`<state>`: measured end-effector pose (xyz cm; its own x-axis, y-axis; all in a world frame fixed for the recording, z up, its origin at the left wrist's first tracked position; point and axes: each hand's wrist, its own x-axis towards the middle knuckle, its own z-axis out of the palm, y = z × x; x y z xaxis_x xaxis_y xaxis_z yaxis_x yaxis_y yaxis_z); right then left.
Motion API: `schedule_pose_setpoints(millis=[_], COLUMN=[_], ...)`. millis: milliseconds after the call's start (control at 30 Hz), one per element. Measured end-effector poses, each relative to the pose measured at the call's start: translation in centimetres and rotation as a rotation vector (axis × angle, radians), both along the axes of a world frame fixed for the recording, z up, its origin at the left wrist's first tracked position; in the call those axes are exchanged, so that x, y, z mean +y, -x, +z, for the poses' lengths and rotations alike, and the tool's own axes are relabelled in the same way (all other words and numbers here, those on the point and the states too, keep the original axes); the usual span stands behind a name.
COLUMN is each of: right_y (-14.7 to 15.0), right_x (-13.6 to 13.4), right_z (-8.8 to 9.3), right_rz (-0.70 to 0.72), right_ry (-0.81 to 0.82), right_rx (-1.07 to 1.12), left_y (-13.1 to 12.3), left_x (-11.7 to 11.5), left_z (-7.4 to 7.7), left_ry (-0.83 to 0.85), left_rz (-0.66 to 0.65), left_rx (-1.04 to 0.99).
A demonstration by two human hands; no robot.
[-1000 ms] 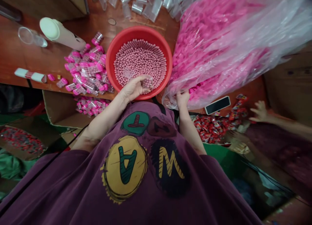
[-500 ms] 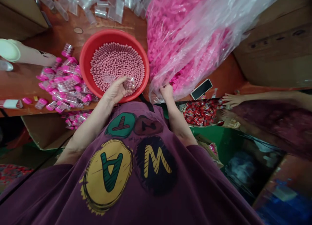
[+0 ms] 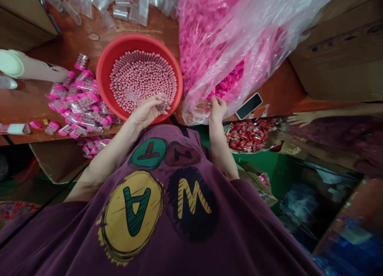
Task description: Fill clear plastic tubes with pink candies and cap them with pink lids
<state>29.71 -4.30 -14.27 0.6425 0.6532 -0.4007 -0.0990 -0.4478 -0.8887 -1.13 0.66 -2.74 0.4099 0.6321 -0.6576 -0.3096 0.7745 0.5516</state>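
My left hand (image 3: 146, 112) is closed around a small clear tube (image 3: 162, 102) with pink beads in it, over the near side of a red basin (image 3: 103, 64). Pink beads (image 3: 143, 76) fill much of the basin, and another clear piece (image 3: 131, 95) lies on them. My right hand (image 3: 218, 108) is at the mouth of a clear plastic bag (image 3: 193, 112) of bright pink plastic pieces (image 3: 229, 82). Its fingers are pinched together; what they hold, if anything, is too small to make out.
Filled tubes with pink caps (image 3: 77, 104) are heaped left of the basin. Empty clear tubes (image 3: 121, 12) lie behind it. A phone (image 3: 249, 106) rests near the edge, above red wrapped packets (image 3: 248, 136). A co-worker's hand (image 3: 302, 118) is at right. Cardboard boxes (image 3: 344, 56) stand nearby.
My right hand has shifted right and up along the bag's mouth, and more pink pieces show there. My left hand stays over the basin with the tube, turned slightly.
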Motion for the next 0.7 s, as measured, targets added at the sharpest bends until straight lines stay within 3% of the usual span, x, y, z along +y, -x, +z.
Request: schedule_pose_setpoints(millis=[67,133,233,333,467,700], right_y=[1.3,3.2,6.3,9.0,10.9,11.3], right_x=[-1.6,-2.6,-2.2,-0.2,1.7,1.5], right_z=[2.1,4.8,8.8,11.6,13.0,13.4], right_rz=[-0.124,-0.129,0.108,0.403,0.671,0.735], right_ry=[-0.022,-0.120,-0.246,-0.290,-0.315,-0.301], right_rx=[0.109,0.151,0.090,0.001,-0.191,-0.258], left_y=[-0.8,-1.6,-2.5,-2.7,-2.2,-1.2], left_x=[-0.1,-0.2,-0.3,-0.4,-0.8,-1.4], left_z=[0.5,1.0,1.4,1.3,1.0,1.9], left_ry=[-0.010,-0.027,-0.070,-0.122,-0.189,-0.120], left_rz=[-0.029,-0.053,-0.093,-0.102,-0.045,0.033], left_rx=[-0.025,-0.042,-0.061,-0.051,-0.055,-0.053])
